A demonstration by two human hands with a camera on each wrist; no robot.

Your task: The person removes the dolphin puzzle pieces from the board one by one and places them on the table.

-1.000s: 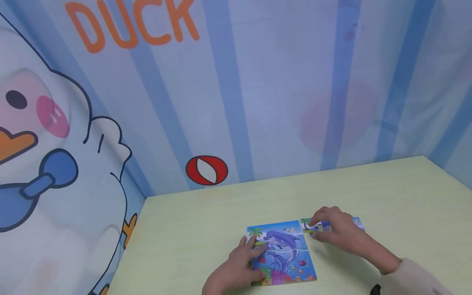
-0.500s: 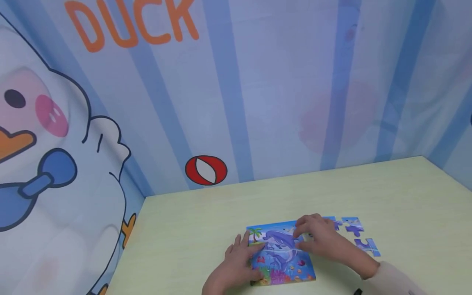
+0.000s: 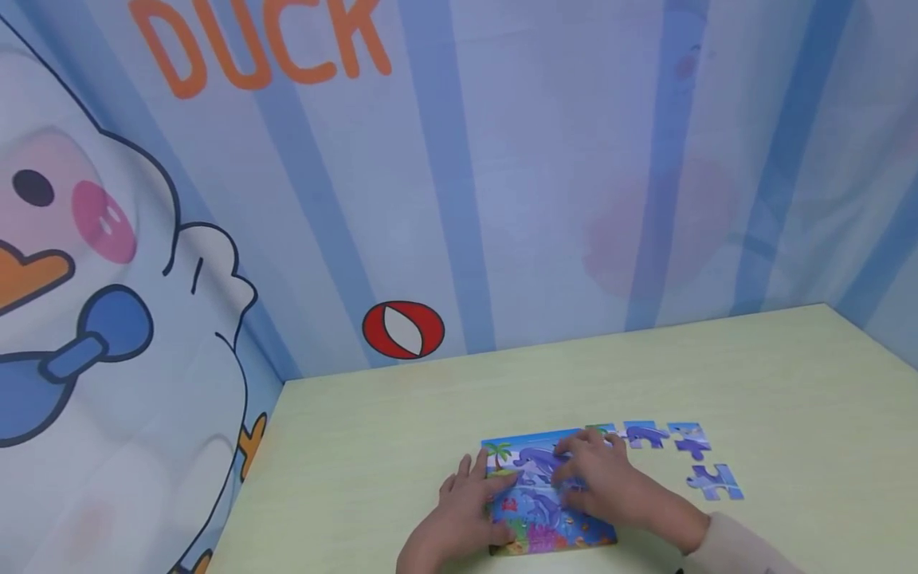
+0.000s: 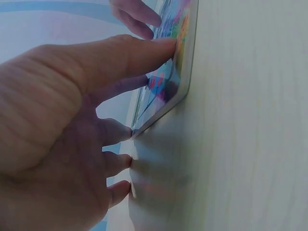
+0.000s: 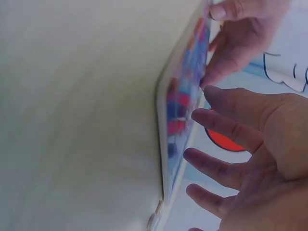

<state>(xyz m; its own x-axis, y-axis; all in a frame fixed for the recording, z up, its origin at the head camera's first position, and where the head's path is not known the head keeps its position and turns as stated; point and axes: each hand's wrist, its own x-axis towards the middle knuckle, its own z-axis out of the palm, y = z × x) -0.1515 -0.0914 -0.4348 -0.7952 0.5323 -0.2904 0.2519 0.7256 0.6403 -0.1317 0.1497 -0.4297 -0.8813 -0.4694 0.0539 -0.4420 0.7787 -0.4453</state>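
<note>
A dolphin jigsaw puzzle (image 3: 541, 510) in a flat tray lies near the front of the table. My left hand (image 3: 459, 514) rests at its left side, with the thumb (image 4: 144, 52) touching the tray's rim area and the other fingers spread along the edge. Over the puzzle's right half is my right hand (image 3: 606, 482), fingers loosely bent, with no piece visible between them in the right wrist view. That hand covers part of the picture. To the right lie loose jigsaw pieces: a dolphin piece (image 3: 645, 434), a corner-like piece (image 3: 690, 440) and a purple-blue piece (image 3: 715, 482).
A further piece (image 3: 601, 429) with green on it lies partly hidden behind my right hand. The pale wooden table (image 3: 373, 446) extends on both sides. Behind it hangs a striped blue curtain (image 3: 531, 199) with a duck print.
My right hand has moved left from the row of loose pieces onto the puzzle, uncovering those pieces. My left hand stays at the puzzle's left edge, its fingers shifted slightly.
</note>
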